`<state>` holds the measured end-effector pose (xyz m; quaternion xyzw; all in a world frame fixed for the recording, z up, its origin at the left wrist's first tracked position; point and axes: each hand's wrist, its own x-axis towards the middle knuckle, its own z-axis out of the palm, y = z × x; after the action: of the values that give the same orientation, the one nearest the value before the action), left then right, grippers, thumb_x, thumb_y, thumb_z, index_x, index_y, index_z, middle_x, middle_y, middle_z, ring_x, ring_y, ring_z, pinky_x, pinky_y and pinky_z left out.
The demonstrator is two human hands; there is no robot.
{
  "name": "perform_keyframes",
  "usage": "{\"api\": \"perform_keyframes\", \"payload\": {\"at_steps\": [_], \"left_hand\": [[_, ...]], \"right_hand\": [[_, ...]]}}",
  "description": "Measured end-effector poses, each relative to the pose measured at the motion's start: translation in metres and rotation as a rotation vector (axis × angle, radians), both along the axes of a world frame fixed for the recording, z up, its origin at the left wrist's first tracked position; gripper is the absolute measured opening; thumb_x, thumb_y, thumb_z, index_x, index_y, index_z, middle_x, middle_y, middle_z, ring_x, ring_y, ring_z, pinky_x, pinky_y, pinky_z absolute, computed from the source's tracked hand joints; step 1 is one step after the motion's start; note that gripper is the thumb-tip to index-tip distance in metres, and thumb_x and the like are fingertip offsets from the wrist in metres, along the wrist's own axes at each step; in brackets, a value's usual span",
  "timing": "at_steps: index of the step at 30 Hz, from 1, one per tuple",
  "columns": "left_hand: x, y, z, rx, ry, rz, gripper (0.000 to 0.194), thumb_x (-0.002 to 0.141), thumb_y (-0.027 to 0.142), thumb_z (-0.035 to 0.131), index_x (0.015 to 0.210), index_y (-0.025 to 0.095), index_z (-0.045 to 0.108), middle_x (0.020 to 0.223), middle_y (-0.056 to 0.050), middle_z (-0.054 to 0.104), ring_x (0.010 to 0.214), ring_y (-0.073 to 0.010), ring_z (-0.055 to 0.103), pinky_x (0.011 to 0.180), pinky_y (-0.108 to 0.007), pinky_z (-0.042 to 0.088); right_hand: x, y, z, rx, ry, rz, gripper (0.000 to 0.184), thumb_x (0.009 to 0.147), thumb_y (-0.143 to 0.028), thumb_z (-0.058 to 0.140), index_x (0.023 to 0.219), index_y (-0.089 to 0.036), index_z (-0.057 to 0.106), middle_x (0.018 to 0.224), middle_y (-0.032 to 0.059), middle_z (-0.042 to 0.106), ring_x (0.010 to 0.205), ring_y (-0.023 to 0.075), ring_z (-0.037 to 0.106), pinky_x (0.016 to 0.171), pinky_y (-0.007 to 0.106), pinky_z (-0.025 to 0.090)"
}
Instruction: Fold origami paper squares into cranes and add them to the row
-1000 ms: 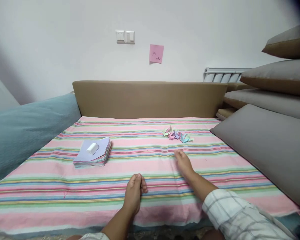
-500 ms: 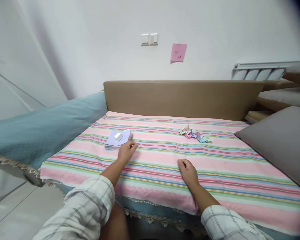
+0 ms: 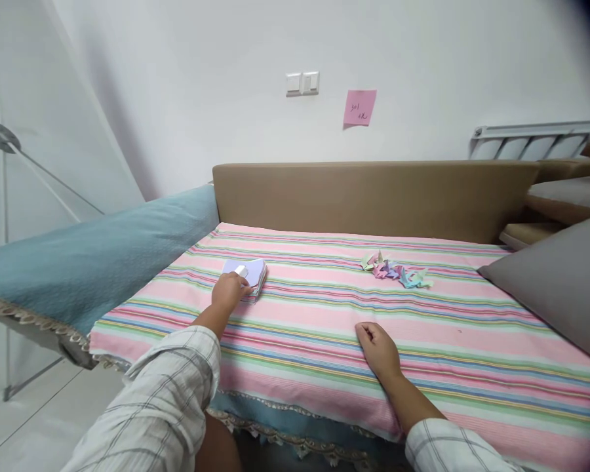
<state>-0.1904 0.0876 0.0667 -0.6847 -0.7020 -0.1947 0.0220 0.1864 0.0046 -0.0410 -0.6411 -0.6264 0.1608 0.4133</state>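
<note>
My left hand (image 3: 229,291) is over the front of a stack of lilac-topped square papers (image 3: 256,265). Its thumb and fingertips are pinched together at the front of the stack; whatever they grip, if anything, is hidden. A small white block (image 3: 241,270), like an eraser, lies on the top sheet just beyond the knuckles and is partly covered by them. My right hand (image 3: 379,351) rests on the striped cloth with its fingers loosely curled, and nothing shows in them. Beyond it lies a row of small folded paper cranes (image 3: 393,270) in pastel colours.
A pink striped cloth (image 3: 314,308) covers the seat of a sofa. Behind stands its brown backrest (image 3: 364,200); a blue-covered armrest (image 3: 103,239) is on the left. Grey cushions (image 3: 560,275) fill the right. A pink note (image 3: 359,108) is stuck to the wall.
My left hand has moved left, from beside the paper stack's right corner to over its front. The right hand stays on the cloth. The view has shifted slightly.
</note>
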Motion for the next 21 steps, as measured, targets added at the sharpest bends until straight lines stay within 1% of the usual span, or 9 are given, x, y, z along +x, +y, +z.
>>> {"api": "perform_keyframes", "payload": {"at_steps": [6,9,11,12,14,16,19,21], "left_hand": [[-0.01,0.008,0.003,-0.055,0.018,0.036,0.028,0.068,0.044,0.067,0.087,0.024,0.074,0.083,-0.007,0.07,0.08,-0.0245,0.061,0.064,-0.028,0.04],[-0.015,0.01,0.005,-0.08,0.021,0.058,0.028,0.069,0.045,0.064,0.086,0.025,0.074,0.079,-0.005,0.07,0.075,-0.0225,0.062,0.061,-0.027,0.038],[-0.016,0.01,0.007,-0.072,0.04,0.06,0.026,0.07,0.043,0.063,0.084,0.024,0.074,0.082,-0.006,0.069,0.078,-0.0224,0.061,0.065,-0.027,0.04],[-0.015,0.009,0.007,-0.055,0.055,0.063,0.027,0.07,0.042,0.062,0.086,0.023,0.074,0.087,-0.007,0.069,0.082,-0.0234,0.061,0.069,-0.028,0.041],[-0.01,0.007,0.005,0.001,0.084,0.082,0.031,0.072,0.041,0.059,0.092,0.021,0.073,0.102,-0.011,0.064,0.096,-0.0272,0.056,0.082,-0.032,0.04],[-0.003,0.005,0.001,0.054,0.104,0.11,0.036,0.073,0.04,0.058,0.1,0.021,0.071,0.118,-0.013,0.056,0.11,-0.0317,0.048,0.094,-0.037,0.035],[0.008,0.006,-0.005,0.074,0.082,0.158,0.037,0.068,0.037,0.062,0.102,0.025,0.07,0.136,-0.009,0.041,0.124,-0.0358,0.034,0.103,-0.043,0.027],[0.011,0.01,-0.008,0.03,-0.002,0.215,0.037,0.066,0.036,0.063,0.101,0.028,0.07,0.139,-0.007,0.04,0.127,-0.0362,0.032,0.104,-0.044,0.026]], "right_hand": [[-0.001,0.001,0.001,-0.002,-0.002,-0.005,0.034,0.081,-0.045,0.039,0.077,-0.023,0.064,0.085,0.0045,0.066,0.076,0.021,0.058,0.064,0.029,0.042],[-0.001,0.001,0.0,-0.011,-0.012,-0.007,0.033,0.083,-0.044,0.038,0.078,-0.023,0.064,0.085,0.0041,0.066,0.075,0.0206,0.058,0.064,0.029,0.041],[0.0,0.001,0.0,-0.011,-0.016,-0.011,0.033,0.083,-0.044,0.038,0.078,-0.023,0.064,0.084,0.0039,0.066,0.075,0.0203,0.058,0.063,0.028,0.041],[0.0,0.001,0.0,-0.01,-0.019,-0.013,0.033,0.082,-0.044,0.039,0.078,-0.023,0.064,0.084,0.0039,0.066,0.074,0.0202,0.058,0.063,0.028,0.041],[-0.001,0.001,0.0,-0.004,-0.026,-0.01,0.033,0.082,-0.044,0.039,0.077,-0.023,0.064,0.084,0.0041,0.066,0.074,0.02,0.058,0.063,0.028,0.041],[0.0,0.002,-0.001,0.001,-0.03,-0.004,0.033,0.082,-0.043,0.039,0.077,-0.022,0.064,0.084,0.0043,0.066,0.074,0.0198,0.058,0.063,0.028,0.041],[0.0,0.003,-0.002,0.004,-0.031,0.002,0.033,0.083,-0.042,0.039,0.078,-0.021,0.064,0.084,0.0043,0.065,0.075,0.0192,0.057,0.065,0.028,0.041],[0.0,0.003,-0.002,0.008,-0.034,0.004,0.033,0.084,-0.041,0.038,0.078,-0.021,0.064,0.083,0.0044,0.065,0.075,0.0191,0.057,0.065,0.028,0.041]]}}
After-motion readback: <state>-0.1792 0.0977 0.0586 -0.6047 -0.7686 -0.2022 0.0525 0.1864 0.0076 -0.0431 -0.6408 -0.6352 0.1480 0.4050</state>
